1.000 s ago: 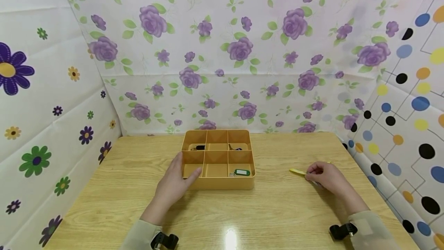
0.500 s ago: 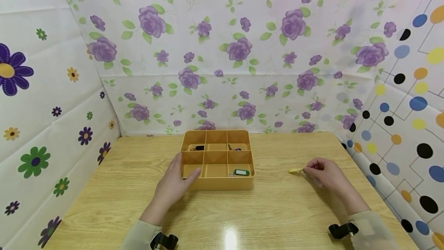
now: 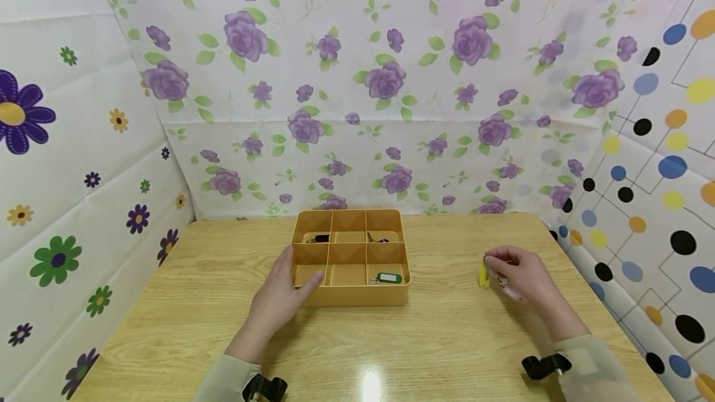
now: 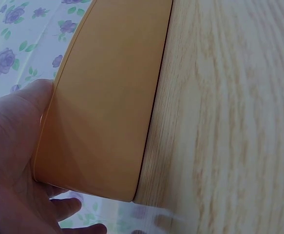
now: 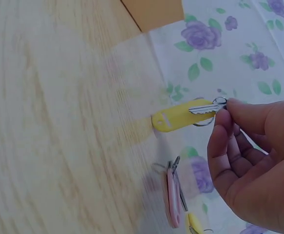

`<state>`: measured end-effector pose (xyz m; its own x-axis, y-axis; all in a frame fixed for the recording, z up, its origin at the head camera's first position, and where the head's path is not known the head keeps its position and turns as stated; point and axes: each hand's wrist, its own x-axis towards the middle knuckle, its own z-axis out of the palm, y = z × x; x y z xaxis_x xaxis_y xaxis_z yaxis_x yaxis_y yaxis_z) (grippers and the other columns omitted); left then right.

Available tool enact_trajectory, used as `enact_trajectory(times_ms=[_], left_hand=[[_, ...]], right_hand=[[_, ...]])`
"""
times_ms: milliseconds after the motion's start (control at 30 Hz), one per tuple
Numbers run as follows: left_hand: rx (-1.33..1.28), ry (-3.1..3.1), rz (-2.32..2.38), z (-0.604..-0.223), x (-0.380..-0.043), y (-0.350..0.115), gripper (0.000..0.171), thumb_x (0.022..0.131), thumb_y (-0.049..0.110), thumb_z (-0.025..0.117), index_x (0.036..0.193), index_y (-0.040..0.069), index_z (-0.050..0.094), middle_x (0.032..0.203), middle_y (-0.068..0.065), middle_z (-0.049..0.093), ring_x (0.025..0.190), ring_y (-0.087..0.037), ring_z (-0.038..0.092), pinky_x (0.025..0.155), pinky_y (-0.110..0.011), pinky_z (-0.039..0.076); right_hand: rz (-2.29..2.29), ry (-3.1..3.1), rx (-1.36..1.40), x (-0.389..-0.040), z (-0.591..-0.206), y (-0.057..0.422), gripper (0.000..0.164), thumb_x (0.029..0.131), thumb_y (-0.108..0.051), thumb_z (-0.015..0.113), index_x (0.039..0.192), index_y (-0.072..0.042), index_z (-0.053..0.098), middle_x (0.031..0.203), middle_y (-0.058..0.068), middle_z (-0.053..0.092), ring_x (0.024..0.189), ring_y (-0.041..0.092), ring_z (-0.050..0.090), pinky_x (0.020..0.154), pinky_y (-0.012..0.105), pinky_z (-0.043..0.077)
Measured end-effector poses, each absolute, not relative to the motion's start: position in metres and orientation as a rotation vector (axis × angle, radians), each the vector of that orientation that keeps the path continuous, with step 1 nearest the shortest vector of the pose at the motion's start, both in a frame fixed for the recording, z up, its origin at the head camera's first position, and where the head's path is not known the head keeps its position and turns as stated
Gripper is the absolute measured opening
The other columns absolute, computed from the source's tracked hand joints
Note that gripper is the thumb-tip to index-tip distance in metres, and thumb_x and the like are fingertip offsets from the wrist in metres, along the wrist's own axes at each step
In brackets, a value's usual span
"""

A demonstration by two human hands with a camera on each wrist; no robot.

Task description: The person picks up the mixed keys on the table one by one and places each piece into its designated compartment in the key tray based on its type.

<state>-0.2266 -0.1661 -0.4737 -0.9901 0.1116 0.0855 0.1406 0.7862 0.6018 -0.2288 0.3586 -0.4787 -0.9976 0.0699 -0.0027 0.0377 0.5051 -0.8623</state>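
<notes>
My right hand (image 3: 527, 279) pinches a small metal key (image 5: 203, 109) by its ring between thumb and forefinger. From that ring hangs a yellow key tag (image 5: 175, 118), its lower end close to the tabletop; I cannot tell whether it touches. Beside that hand lie a pink key tag (image 5: 170, 197) and another yellow tag (image 5: 194, 224). My left hand (image 3: 277, 296) rests on the near left corner of a tan box (image 3: 357, 296) with six compartments, thumb over the front rim and fingers along the side. A green key tag (image 3: 389, 277) lies in its near right compartment.
In the far left compartment is a black-tagged key (image 3: 322, 238); the far right one holds a key with a dark tag (image 3: 383, 240). The wooden table (image 3: 441, 340) ends at a flowered cloth (image 3: 430, 160) behind, with patterned cloths at both sides.
My right hand has lifted the key and shifted slightly; the yellow tag has swung from lying flat to hanging down. My left hand and the box have stayed in place.
</notes>
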Motion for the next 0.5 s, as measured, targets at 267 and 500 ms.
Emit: enact_trajectory(times_ms=[267,500], left_hand=[[-0.206,-2.927,-0.989,-0.475,-0.228,-0.166,0.114,0.105,0.074,0.058,0.176,0.0,0.007,0.182,-0.022,0.013,0.163,-0.049,0.024,0.122,-0.072,0.036],[-0.199,-2.923,-0.993,-0.475,-0.227,-0.166,0.116,0.104,0.077,0.056,0.176,0.001,0.008,0.183,-0.022,0.013,0.163,-0.048,0.025,0.121,-0.073,0.037]], right_hand=[[1.735,-2.574,-0.077,-0.233,-0.475,0.351,0.043,0.112,-0.032,0.069,0.141,0.001,0.068,0.124,0.015,0.074,0.112,0.028,0.074,0.096,0.038,0.064],[1.833,-2.501,-0.033,-0.233,-0.468,0.34,0.043,0.113,-0.03,0.069,0.139,0.004,0.065,0.124,0.015,0.073,0.113,0.026,0.074,0.103,0.041,0.062]])
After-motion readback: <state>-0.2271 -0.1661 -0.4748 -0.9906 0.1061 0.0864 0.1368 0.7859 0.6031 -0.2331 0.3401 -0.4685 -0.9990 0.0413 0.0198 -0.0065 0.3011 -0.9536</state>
